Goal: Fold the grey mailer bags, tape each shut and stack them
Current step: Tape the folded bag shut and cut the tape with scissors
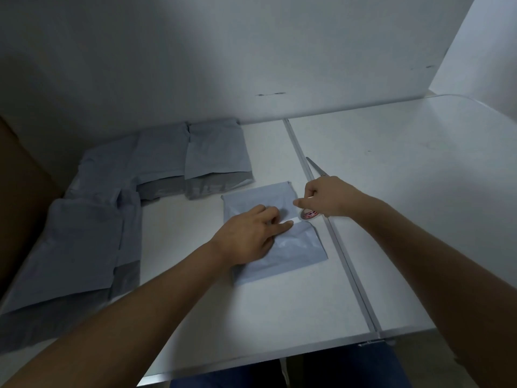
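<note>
the folded mailer bag (pixel 282 247) near the middle is pale blue-grey and plain. the unfolded mailer bags (pixel 92 219) on the left are the same pale grey, each with a darker grey band along its near edge. the tape roll (pixel 308 215) has a white core printed in red. the scissors (pixel 316 166) are silver. the table (pixel 405 191) is white with a grey metal seam. the far wall (pixel 223 51) is plain white.
</note>
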`<state>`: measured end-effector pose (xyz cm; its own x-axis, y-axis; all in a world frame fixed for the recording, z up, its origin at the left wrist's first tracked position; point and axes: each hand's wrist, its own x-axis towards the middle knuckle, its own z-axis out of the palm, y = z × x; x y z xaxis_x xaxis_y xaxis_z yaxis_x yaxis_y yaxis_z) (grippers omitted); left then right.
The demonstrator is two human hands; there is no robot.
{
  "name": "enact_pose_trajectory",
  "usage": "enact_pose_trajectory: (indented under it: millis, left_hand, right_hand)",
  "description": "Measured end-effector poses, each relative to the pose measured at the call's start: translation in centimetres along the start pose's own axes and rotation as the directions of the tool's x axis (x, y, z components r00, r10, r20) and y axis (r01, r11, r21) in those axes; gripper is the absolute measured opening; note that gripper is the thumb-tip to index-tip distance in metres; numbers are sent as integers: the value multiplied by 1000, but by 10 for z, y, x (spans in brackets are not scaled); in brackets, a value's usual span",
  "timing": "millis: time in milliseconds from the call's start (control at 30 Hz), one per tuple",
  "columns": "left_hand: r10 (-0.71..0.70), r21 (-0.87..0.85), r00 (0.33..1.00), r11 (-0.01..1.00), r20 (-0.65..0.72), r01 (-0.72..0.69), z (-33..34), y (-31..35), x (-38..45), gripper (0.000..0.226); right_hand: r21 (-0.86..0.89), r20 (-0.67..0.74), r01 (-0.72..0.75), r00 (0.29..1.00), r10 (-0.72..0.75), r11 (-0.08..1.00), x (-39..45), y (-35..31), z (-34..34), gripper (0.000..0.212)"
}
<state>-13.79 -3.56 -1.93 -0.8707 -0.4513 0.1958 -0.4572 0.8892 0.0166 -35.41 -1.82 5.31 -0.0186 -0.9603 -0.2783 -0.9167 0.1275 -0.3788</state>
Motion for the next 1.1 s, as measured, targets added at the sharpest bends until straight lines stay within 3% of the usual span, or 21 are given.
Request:
enact_pose_trajectory:
  millis: [667,1100]
  left_hand:
    - [-38,-13,999,999,36,39,-1,2,-2,46]
    - [-23,-82,999,996,44,27,-9,4,13,39]
  right_hand:
    - [-138,-68,-70,996,61,988,0,-4,2,41]
    - [-180,-96,-76,994,59,981,-3,0,1,31]
